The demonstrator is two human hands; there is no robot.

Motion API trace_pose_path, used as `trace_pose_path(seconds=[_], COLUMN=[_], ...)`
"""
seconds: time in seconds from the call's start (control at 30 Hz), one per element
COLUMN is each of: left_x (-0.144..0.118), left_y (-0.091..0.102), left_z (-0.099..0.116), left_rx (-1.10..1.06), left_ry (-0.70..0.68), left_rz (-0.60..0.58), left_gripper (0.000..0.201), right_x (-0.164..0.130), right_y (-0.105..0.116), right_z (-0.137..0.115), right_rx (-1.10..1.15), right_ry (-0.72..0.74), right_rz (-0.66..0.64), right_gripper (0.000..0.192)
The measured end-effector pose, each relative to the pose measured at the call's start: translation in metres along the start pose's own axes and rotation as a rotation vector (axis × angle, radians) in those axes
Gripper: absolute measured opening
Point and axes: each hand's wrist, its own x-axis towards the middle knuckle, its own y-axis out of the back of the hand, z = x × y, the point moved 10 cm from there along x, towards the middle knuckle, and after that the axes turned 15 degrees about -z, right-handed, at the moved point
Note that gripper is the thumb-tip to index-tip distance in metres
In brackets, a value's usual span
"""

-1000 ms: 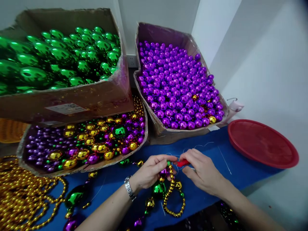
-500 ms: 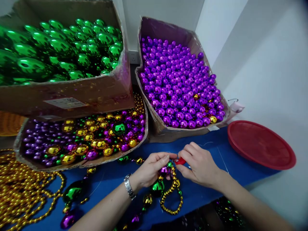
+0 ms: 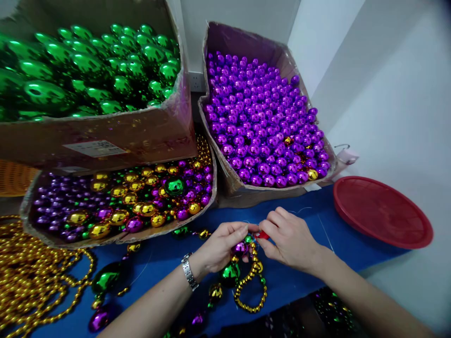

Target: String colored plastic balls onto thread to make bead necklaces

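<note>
A: Where's the strand point(image 3: 246, 277)?
B: On the tabletop point(image 3: 299, 281), top end pinched in the left hand point(image 3: 220, 246). Right hand point(image 3: 291, 239) is clamped on a red tool point(image 3: 262, 234).
A: Handling?
B: Probably light, floppy and slick; grip the thread.

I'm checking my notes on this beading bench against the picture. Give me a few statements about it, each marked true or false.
1. The box at the back right holds mostly purple beads. True.
2. The right hand pinches a small red thing. True.
3. The red tray is heaped with gold beads. False: no beads show in it; the gold bead strands lie at the far left.
4. A wristwatch is on the right wrist. False: it is on the left wrist.
5. The left hand is at a strand of mixed beads lying on the blue table cover. True.
</note>
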Motion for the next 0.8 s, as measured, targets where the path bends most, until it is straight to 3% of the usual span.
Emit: trace_pose_path(seconds=[0.3,0.47,0.57,0.7,0.8], left_x=[-0.001,-0.002,-0.003,-0.008,-0.012], left_y=[0.000,-0.002,-0.004,-0.005,-0.011], left_z=[0.000,0.004,0.013,0.028,0.040], left_rx=[0.006,0.019,0.016,0.034,0.111], left_ry=[0.000,0.001,-0.028,-0.138,-0.216], left_rz=[0.009,0.033,0.062,0.147,0.196], left_gripper=[0.035,0.034,0.034,0.034,0.036], right_x=[0.001,-0.009,-0.024,-0.039,-0.044], right_y=[0.002,0.004,0.002,-0.028,-0.032], right_z=[-0.005,0.005,0.012,0.005,-0.005], right_rx=[-0.015,0.068,0.375,0.954,1.105], right_ry=[0.011,-0.020,-0.067,-0.238,-0.343], right_rz=[0.020,0.003,0.047,0.106,0.226], right_gripper=[0.030,0.033,0.032,0.036,0.024])
